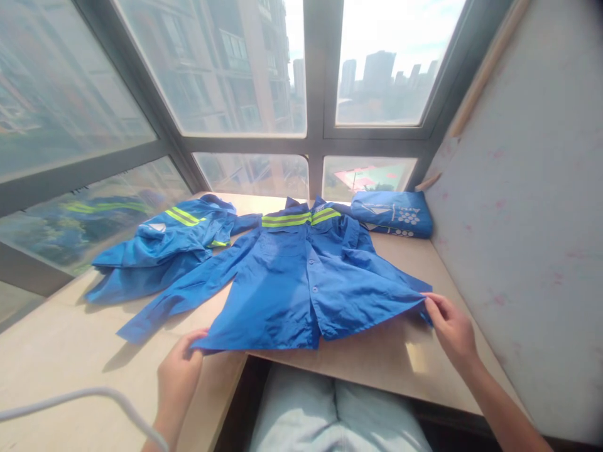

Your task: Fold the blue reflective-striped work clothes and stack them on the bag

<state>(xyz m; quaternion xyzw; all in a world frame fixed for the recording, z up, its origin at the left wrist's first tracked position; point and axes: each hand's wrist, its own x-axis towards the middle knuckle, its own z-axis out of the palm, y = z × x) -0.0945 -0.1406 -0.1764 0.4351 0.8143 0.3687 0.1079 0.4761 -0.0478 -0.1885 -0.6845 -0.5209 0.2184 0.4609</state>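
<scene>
- The blue work shirt (273,282) lies spread at the centre of the dial on the pale tabletop (61,358), collar (301,206) at 12 o'clock, hem toward 6;
- the left hand (181,361), at 8 o'clock, pinches one hem corner between thumb and fingers; the right hand (450,329), near 4, pinches the opposite corner;
- the cloth looks light, thin and soft, so it should crease and slump easily, with little to break; probably not very slippery;
- the hem corners seem sound holds, since a pull outward should flatten the front; the shoulder ends of the reflective band (287,220) would likely serve too;
- a second blue garment (164,251) lies rumpled toward 9 to 10 o'clock; a blue bundle (393,215) with white print sits at 2.
</scene>
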